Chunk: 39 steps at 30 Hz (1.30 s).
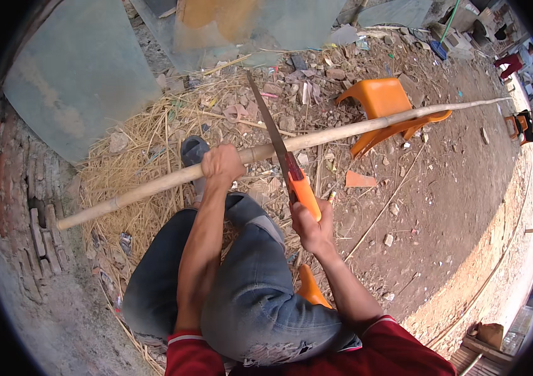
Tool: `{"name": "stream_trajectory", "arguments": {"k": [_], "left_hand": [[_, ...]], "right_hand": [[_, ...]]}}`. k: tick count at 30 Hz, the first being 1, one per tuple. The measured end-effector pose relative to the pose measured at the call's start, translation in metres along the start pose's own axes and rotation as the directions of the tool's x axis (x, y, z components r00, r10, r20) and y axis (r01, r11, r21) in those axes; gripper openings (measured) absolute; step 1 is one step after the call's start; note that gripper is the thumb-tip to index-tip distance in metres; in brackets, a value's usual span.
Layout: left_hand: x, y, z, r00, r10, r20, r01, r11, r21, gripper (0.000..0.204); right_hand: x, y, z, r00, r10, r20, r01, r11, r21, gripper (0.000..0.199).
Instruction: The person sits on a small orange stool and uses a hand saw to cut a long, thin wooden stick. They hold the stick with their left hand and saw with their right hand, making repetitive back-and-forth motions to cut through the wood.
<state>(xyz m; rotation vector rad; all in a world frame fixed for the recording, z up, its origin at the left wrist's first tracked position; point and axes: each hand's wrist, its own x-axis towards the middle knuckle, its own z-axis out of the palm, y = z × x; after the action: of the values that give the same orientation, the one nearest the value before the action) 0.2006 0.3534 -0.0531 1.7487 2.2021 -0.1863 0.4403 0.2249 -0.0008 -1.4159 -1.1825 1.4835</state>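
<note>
A long bamboo pole [332, 133] slants from the lower left to the far right, its far part resting over an orange plastic stool [382, 97]. My left hand [223, 164] is closed round the pole left of the middle, above my sandalled foot [195, 150]. In my right hand [314, 229] is a handsaw [271, 116], gripped by its orange handle. The saw's dark blade crosses the pole just right of my left hand and points away from me. Whether its teeth have cut into the bamboo I cannot make out.
Straw [131, 150] and broken rubble [304, 75] cover the ground around the pole. Large grey sheets [78, 75] lean at the back left, near a brick wall [44, 238]. An orange shard [360, 180] lies on the dirt. Part of another orange seat [311, 288] shows beneath me.
</note>
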Motion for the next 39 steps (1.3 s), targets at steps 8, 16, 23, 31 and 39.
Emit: {"name": "stream_trajectory", "arguments": {"k": [8, 16, 23, 31, 39], "left_hand": [[0.002, 0.003, 0.007, 0.997, 0.056, 0.055, -0.056, 0.998, -0.011, 0.029], [-0.004, -0.005, 0.031, 0.999, 0.039, -0.027, -0.039, 0.999, 0.006, 0.023], [0.002, 0.001, 0.017, 0.999, 0.042, 0.007, -0.042, 0.999, 0.013, 0.027], [0.014, 0.004, 0.005, 0.996, 0.084, -0.03, -0.083, 0.995, 0.049, 0.03], [0.016, 0.002, 0.009, 0.998, 0.062, 0.004, -0.062, 0.996, 0.068, 0.037]], "right_hand": [[-0.003, 0.006, -0.003, 1.0, -0.002, 0.01, 0.001, 0.993, 0.114, 0.031], [0.067, -0.086, -0.018, 0.999, 0.035, 0.012, -0.037, 0.912, 0.407, 0.025], [0.035, -0.139, -0.044, 0.932, -0.347, -0.106, 0.351, 0.936, 0.018, 0.017], [-0.046, -0.027, -0.057, 0.991, -0.075, -0.11, 0.054, 0.982, -0.183, 0.016], [-0.101, 0.014, -0.066, 0.998, 0.07, 0.005, -0.07, 0.995, -0.075, 0.008]]}}
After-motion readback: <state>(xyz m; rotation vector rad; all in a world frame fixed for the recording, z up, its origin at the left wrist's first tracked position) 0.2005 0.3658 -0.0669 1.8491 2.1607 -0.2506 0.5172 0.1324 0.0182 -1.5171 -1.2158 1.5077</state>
